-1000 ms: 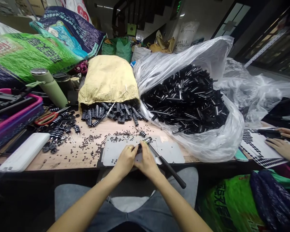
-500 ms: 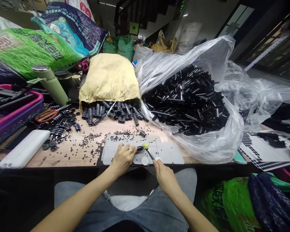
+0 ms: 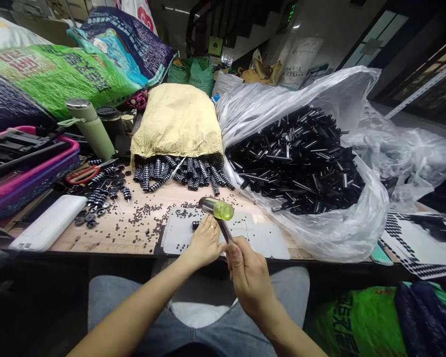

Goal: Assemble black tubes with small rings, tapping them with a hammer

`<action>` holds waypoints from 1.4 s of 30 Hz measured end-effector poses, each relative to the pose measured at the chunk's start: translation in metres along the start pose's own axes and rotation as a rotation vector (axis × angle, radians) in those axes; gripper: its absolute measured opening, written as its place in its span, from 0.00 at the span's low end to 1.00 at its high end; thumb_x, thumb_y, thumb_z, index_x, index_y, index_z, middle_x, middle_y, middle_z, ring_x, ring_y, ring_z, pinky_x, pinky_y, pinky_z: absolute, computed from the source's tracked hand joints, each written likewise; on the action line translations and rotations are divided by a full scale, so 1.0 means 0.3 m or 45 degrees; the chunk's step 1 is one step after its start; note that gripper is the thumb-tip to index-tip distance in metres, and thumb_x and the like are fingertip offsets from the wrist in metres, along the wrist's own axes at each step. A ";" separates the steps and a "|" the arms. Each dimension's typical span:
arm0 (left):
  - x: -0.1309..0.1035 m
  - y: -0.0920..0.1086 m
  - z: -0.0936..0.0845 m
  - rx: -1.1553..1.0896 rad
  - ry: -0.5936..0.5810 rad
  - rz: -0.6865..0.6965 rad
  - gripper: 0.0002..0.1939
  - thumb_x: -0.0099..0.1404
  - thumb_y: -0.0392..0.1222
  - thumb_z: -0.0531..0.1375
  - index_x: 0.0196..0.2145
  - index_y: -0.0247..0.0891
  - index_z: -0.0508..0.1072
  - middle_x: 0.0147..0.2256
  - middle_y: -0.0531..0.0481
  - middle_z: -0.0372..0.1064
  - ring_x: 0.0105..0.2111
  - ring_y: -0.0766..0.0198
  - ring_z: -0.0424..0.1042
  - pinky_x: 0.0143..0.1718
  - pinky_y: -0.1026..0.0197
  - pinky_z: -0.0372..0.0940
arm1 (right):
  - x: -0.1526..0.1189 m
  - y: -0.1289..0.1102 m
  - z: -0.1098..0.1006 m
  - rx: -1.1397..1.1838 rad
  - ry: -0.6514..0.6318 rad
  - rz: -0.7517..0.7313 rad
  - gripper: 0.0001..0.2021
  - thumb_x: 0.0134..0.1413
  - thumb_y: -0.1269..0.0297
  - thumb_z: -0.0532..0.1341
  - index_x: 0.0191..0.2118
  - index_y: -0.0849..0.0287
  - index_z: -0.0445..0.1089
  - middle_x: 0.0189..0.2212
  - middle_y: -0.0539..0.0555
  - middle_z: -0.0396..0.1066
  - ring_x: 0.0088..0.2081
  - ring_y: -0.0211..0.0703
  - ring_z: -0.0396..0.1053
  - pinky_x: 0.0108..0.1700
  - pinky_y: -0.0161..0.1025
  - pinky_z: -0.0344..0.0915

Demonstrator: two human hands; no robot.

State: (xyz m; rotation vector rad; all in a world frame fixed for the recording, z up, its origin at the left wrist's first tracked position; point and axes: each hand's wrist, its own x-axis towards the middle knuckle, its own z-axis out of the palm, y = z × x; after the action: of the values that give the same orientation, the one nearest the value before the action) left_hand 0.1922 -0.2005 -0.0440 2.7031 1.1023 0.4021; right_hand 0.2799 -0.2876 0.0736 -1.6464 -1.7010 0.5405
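Observation:
My right hand (image 3: pixel 250 270) is closed around the metal handle of a small mallet (image 3: pixel 223 210). The mallet has a translucent yellow-green face and is raised above a pale grey mat (image 3: pixel 258 238). My left hand (image 3: pixel 204 243) lies on the mat with its fingers stretched forward. A short black ribbed piece (image 3: pixel 195 225) shows at the left side of those fingers; the rest of it is hidden under them. Small black rings are scattered over the mat and the wood tabletop (image 3: pixel 107 238).
A yellow sack (image 3: pixel 178 119) spills several black ribbed rollers (image 3: pixel 193 173). To its right, a clear plastic bag (image 3: pixel 371 218) holds many black parts (image 3: pixel 301 158). Red-handled scissors (image 3: pixel 82 175), a white box-like object (image 3: pixel 49 223), a green flask (image 3: pixel 91 129) and a pink-rimmed basket (image 3: pixel 70 144) stand left.
My right hand has lifted the mallet up and turned it from the mat. My left fingers have straightened from a grip on a black piece and now lie flatter. The view has shifted slightly.

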 end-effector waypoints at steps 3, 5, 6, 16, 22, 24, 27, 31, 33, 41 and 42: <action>0.025 -0.006 -0.005 -0.021 0.017 -0.031 0.31 0.62 0.48 0.44 0.56 0.22 0.51 0.57 0.31 0.50 0.59 0.50 0.44 0.57 0.47 0.39 | 0.018 0.000 -0.004 -0.033 0.020 -0.028 0.16 0.60 0.57 0.42 0.26 0.56 0.57 0.16 0.47 0.60 0.18 0.34 0.60 0.21 0.31 0.55; 0.045 -0.009 -0.012 -0.028 0.017 -0.056 0.30 0.62 0.47 0.44 0.55 0.22 0.53 0.56 0.31 0.52 0.58 0.50 0.45 0.57 0.47 0.40 | 0.027 -0.005 -0.011 -0.060 0.036 -0.050 0.16 0.60 0.58 0.42 0.26 0.56 0.58 0.16 0.47 0.60 0.18 0.34 0.60 0.21 0.31 0.55; 0.055 -0.012 -0.016 -0.027 0.012 -0.072 0.29 0.62 0.46 0.44 0.55 0.22 0.54 0.55 0.31 0.52 0.58 0.50 0.46 0.57 0.47 0.41 | 0.031 -0.008 -0.015 -0.072 0.044 -0.057 0.16 0.60 0.58 0.42 0.26 0.56 0.58 0.16 0.47 0.60 0.18 0.34 0.60 0.21 0.31 0.54; 0.088 -0.037 0.013 0.013 0.058 -0.038 0.29 0.60 0.39 0.44 0.58 0.24 0.49 0.56 0.34 0.51 0.59 0.53 0.45 0.57 0.46 0.39 | 0.111 0.091 0.083 -0.587 -0.197 0.013 0.18 0.61 0.58 0.41 0.33 0.59 0.63 0.21 0.54 0.68 0.22 0.41 0.65 0.25 0.34 0.55; 0.092 -0.034 0.009 -0.056 0.053 -0.020 0.28 0.61 0.40 0.43 0.58 0.26 0.48 0.58 0.37 0.48 0.59 0.55 0.43 0.58 0.48 0.37 | 0.139 0.070 0.069 -0.660 -0.226 -0.037 0.20 0.61 0.57 0.39 0.34 0.59 0.64 0.23 0.54 0.70 0.23 0.42 0.67 0.25 0.33 0.53; 0.087 -0.030 -0.008 -0.088 0.050 -0.057 0.27 0.62 0.40 0.41 0.57 0.26 0.51 0.58 0.38 0.48 0.60 0.57 0.41 0.59 0.52 0.37 | 0.136 0.054 0.068 -0.575 -0.128 -0.095 0.22 0.62 0.57 0.37 0.35 0.60 0.64 0.23 0.54 0.70 0.23 0.41 0.67 0.25 0.33 0.53; 0.081 -0.032 -0.024 -0.135 0.015 -0.071 0.26 0.62 0.40 0.41 0.57 0.27 0.52 0.58 0.40 0.48 0.59 0.58 0.42 0.59 0.54 0.38 | 0.128 0.058 0.087 -0.536 -0.105 -0.127 0.21 0.62 0.57 0.38 0.35 0.60 0.64 0.24 0.55 0.70 0.24 0.41 0.67 0.25 0.32 0.53; 0.113 -0.058 -0.014 -0.144 0.021 -0.085 0.25 0.61 0.37 0.43 0.55 0.27 0.55 0.58 0.39 0.49 0.59 0.58 0.44 0.59 0.53 0.38 | 0.129 0.079 0.087 -0.520 -0.084 -0.093 0.20 0.62 0.57 0.39 0.32 0.59 0.63 0.22 0.53 0.69 0.22 0.40 0.66 0.24 0.33 0.51; 0.143 -0.073 -0.003 -0.144 0.052 -0.118 0.23 0.62 0.37 0.44 0.54 0.28 0.58 0.56 0.39 0.53 0.58 0.58 0.46 0.59 0.54 0.39 | 0.137 0.080 0.065 -0.511 -0.043 -0.080 0.20 0.62 0.56 0.38 0.31 0.59 0.62 0.21 0.52 0.68 0.22 0.40 0.65 0.24 0.33 0.50; 0.191 -0.072 0.018 -0.123 0.045 -0.234 0.22 0.63 0.34 0.42 0.53 0.32 0.59 0.56 0.40 0.53 0.58 0.59 0.48 0.58 0.53 0.41 | 0.181 0.080 0.061 -0.639 -0.091 -0.076 0.21 0.62 0.57 0.37 0.32 0.59 0.62 0.24 0.54 0.69 0.24 0.41 0.66 0.25 0.33 0.52; 0.192 -0.074 0.019 -0.119 0.015 -0.233 0.22 0.63 0.33 0.42 0.53 0.33 0.59 0.56 0.41 0.53 0.58 0.60 0.48 0.58 0.52 0.41 | 0.188 0.086 0.078 -0.699 -0.161 -0.053 0.20 0.62 0.58 0.38 0.34 0.60 0.63 0.25 0.55 0.70 0.25 0.42 0.67 0.26 0.34 0.53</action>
State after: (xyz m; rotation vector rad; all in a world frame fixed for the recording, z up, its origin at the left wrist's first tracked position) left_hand 0.2190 -0.1444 -0.0454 2.4967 1.2875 0.4275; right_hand 0.2837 -0.2258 0.0503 -1.9742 -2.1011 0.1598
